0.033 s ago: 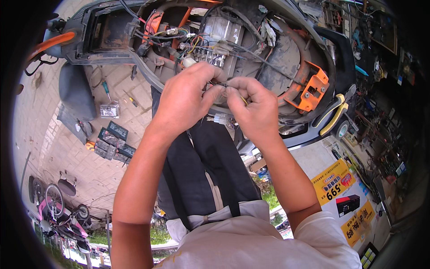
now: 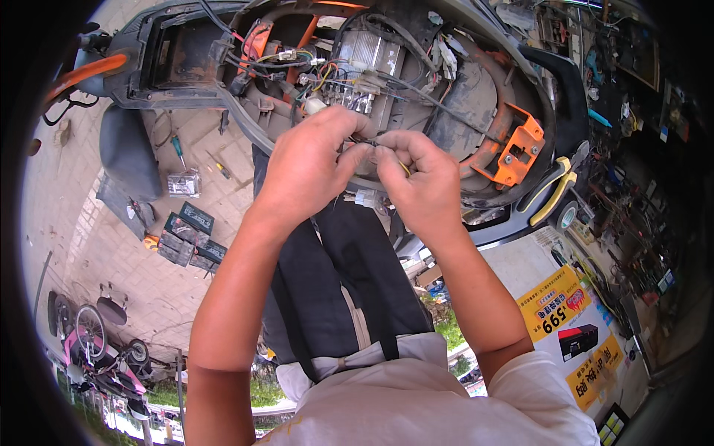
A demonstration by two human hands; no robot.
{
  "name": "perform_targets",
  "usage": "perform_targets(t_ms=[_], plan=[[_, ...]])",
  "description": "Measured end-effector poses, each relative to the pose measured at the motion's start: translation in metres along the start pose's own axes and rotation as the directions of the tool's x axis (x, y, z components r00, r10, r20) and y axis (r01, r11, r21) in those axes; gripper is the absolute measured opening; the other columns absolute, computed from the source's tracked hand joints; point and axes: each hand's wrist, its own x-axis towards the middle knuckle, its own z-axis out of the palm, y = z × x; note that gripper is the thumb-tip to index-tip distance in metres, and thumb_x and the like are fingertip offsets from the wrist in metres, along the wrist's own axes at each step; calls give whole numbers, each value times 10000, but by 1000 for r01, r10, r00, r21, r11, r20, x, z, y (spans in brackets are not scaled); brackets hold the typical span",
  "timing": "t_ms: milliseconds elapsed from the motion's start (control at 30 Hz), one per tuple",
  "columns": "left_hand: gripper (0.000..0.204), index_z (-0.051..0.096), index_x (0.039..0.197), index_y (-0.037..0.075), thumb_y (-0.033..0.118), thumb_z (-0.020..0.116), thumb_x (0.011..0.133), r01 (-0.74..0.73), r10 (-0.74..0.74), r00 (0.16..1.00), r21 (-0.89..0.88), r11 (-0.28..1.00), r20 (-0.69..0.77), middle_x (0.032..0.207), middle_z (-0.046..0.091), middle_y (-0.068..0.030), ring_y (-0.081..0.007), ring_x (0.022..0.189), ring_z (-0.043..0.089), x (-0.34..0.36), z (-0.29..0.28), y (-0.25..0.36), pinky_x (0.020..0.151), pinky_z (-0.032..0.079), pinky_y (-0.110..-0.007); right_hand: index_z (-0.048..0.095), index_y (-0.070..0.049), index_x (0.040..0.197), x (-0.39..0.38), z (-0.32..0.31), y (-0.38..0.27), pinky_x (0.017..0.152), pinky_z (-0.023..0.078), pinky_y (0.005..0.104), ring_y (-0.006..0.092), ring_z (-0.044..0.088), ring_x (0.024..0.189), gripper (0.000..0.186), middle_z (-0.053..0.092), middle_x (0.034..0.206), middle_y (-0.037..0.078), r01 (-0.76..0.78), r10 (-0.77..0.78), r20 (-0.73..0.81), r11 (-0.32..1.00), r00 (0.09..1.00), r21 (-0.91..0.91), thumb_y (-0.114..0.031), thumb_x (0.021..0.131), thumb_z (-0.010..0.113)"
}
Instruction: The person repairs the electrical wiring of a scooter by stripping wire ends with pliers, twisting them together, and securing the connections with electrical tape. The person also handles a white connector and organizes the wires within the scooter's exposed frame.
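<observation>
Over the near edge of an opened electric scooter body, my two hands meet fingertip to fingertip. My left hand pinches a thin dark wire between thumb and fingers. The same wire runs to my right hand, whose thumb and index finger are closed on it. A short yellow wire end sticks out by the right fingers. Just beyond the hands sit a finned silver controller box and a tangle of coloured wires. A pale plug connector hangs below them. My fingers hide the exact joint.
Yellow-handled pliers rest on the scooter's right end, near an orange bracket. On the paving at left are a dark seat, a screwdriver and several batteries. A pink cycle stands farther off; tools crowd the right.
</observation>
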Motion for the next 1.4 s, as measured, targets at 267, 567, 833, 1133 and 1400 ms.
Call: perform_targets(t_ms=[267,567,833,1133,1400], plan=[[131,638,906,55,86,701,796,-11,16,999,143,990,-38,863,624,-99,-302,784,616,-2,10,1,687,493,-361,623,-50,884,-2,-21,12,602,498,408,310,637,664,132,642,741,115,308,-313,53,869,948,-387,-116,789,688],[137,658,903,74,122,698,781,-9,11,1000,168,986,-7,864,652,-83,-287,785,638,-1,11,2,692,502,-360,555,-75,804,1,-15,6,579,496,402,265,621,667,127,579,708,76,396,-429,81,724,900,-564,-153,778,652],[138,632,852,54,80,726,753,28,-38,997,157,987,67,841,598,-78,-273,792,604,-1,5,1,700,479,-348,530,-85,768,1,-11,13,566,507,411,276,628,659,153,578,703,71,432,-408,181,690,895,-581,-184,763,645],[157,611,804,32,61,753,742,-54,53,999,90,995,12,816,596,-58,-228,748,583,-3,9,-9,688,467,-321,524,-60,763,1,-13,13,564,496,446,317,629,658,166,601,712,103,438,-414,178,705,893,-557,-197,790,614],[156,590,809,22,-13,732,755,-131,132,990,26,991,-39,815,577,-43,-161,754,556,-2,16,-15,685,460,-281,529,-62,799,0,-14,12,576,496,461,332,640,679,161,619,743,108,411,-407,140,716,902,-565,-204,813,605]])
